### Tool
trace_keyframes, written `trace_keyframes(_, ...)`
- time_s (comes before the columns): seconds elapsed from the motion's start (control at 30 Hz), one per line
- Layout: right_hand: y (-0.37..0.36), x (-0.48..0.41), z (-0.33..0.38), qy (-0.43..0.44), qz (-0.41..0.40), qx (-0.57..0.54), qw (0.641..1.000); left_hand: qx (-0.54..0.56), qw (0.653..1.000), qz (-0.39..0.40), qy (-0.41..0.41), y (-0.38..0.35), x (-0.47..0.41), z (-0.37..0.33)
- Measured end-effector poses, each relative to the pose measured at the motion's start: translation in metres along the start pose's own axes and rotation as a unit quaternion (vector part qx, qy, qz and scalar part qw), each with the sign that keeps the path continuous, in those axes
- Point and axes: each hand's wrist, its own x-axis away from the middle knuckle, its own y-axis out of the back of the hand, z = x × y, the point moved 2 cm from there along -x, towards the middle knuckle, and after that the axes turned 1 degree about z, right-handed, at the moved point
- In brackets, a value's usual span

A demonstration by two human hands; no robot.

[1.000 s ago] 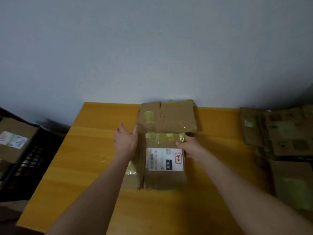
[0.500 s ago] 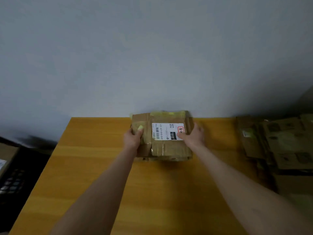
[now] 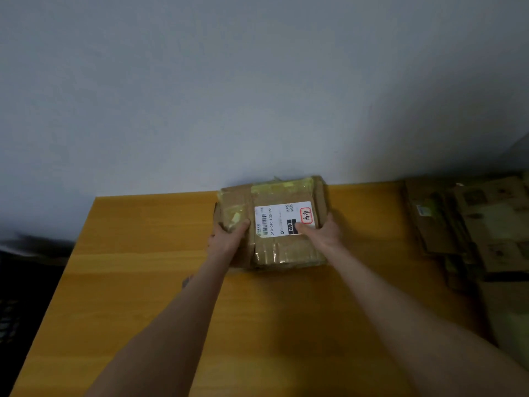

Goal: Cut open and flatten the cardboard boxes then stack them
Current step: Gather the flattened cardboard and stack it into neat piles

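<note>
A flattened, folded cardboard box [image 3: 282, 250] with yellowish tape and a white shipping label lies at the far edge of the wooden table [image 3: 137, 282], against the wall. My left hand [image 3: 227, 239] holds its left side, thumb on top over the tape. My right hand [image 3: 323, 232] holds its right side, thumb pressing on the label. Fingers of both hands are hidden under or beside the cardboard.
A pile of flattened cardboard boxes [image 3: 469, 224] lies to the right of the table. A dark crate [image 3: 17, 296] sits low at the left edge. The grey wall stands right behind the table.
The front half of the box has been folded over onto the back half, and both hands have moved away from me with it toward the wall.
</note>
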Motion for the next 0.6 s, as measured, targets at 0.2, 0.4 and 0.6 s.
trace_keyframes(0.2, 0.026, 0.005, 0.009, 0.056, -0.056, 0.189, 0.979, -0.225, 0.965, -0.035, -0.128, -0.016, 0.043, -0.038)
trace_keyframes(0.4, 0.022, 0.033, 0.025, 0.258, 0.032, 0.461, 0.849, -0.476, 0.778, 0.003, -0.409, -0.023, 0.067, -0.041)
trace_keyframes(0.6, 0.026, 0.024, 0.000, 0.041, 0.001, 0.148, 0.988, -0.589, 0.715, 0.053, -0.373, -0.050, 0.068, -0.035)
